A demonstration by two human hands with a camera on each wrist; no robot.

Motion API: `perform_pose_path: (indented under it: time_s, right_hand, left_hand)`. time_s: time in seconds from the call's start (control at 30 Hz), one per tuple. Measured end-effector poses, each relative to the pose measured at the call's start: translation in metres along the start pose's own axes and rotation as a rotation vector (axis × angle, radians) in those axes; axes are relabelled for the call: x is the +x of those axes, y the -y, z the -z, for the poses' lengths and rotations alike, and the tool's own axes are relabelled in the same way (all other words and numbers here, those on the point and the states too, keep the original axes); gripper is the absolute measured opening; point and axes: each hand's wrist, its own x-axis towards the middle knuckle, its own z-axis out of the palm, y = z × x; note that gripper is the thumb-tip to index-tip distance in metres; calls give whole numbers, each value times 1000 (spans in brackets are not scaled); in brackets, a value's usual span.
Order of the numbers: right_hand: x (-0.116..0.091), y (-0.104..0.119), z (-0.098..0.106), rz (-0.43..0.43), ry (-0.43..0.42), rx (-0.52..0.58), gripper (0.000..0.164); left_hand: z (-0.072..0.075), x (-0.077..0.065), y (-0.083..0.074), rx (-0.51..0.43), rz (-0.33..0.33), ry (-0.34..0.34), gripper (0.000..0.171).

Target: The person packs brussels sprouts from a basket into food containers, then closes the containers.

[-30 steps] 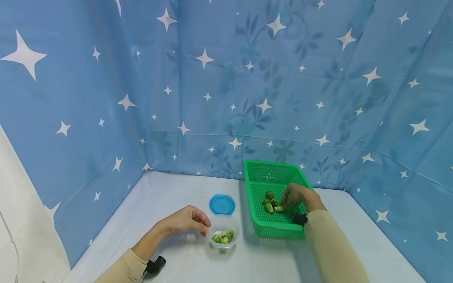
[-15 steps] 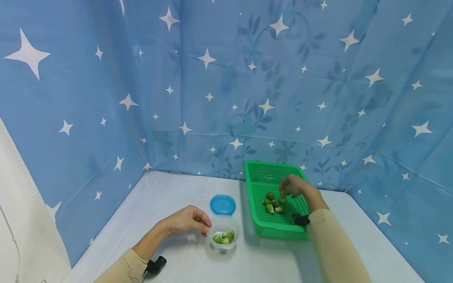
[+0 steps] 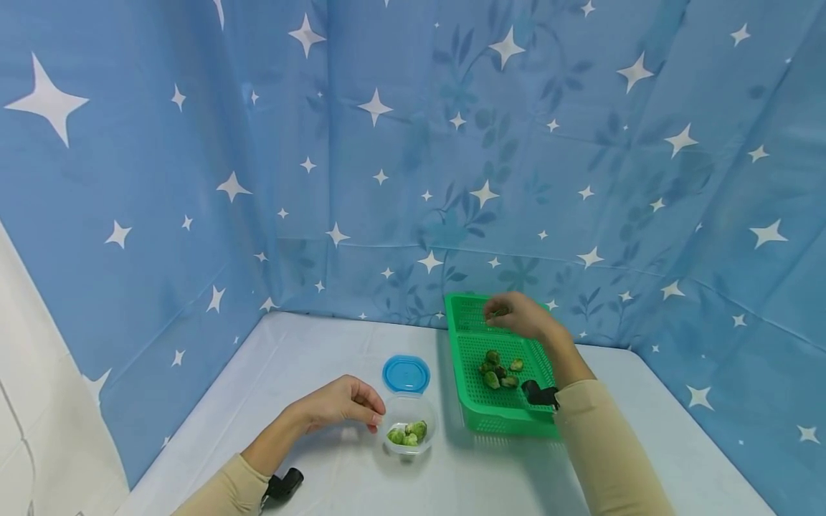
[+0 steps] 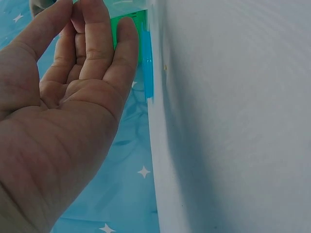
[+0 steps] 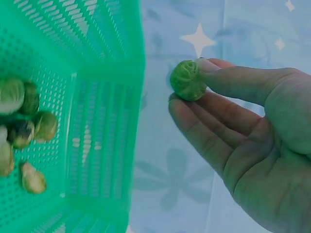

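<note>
My right hand (image 3: 521, 315) is raised over the back part of the green basket (image 3: 510, 411). In the right wrist view its thumb and fingertips pinch a green Brussels sprout (image 5: 188, 80). Several other Brussels sprouts (image 3: 493, 380) lie on the basket floor. My left hand (image 3: 338, 403) is beside the clear plastic container (image 3: 405, 406), its fingertips close to the left rim; whether they touch it is hard to tell. A few Brussels sprouts (image 3: 408, 433) sit inside the container. The left wrist view shows the left hand's fingers (image 4: 97, 53) loosely extended.
A blue lid (image 3: 406, 374) lies on the white table (image 3: 335, 344) just behind the container. Blue star-patterned curtain (image 3: 400, 179) surrounds the table at the back and sides. Each wrist carries a black camera (image 3: 282, 485).
My right hand has lifted from the basket floor toward its back with a sprout. One sprout now shows apart, to the right of the pile. My left hand has stayed put.
</note>
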Motion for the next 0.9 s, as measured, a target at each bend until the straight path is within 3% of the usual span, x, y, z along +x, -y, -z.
perform_pose_path:
  time_s: [0.47,0.7,0.9]
  right_hand:
    - [5,49,-29,124,-63,58,17]
    - [4,61,-37,152,-89,77,19]
    - [2,72,-43,171,-95,165,20]
  left_hand:
    - [0,1,4,-13,11,-8,33]
    - [0,0,3,-12,19,-15,32]
    - [1,0,1,-25,20,-4,36]
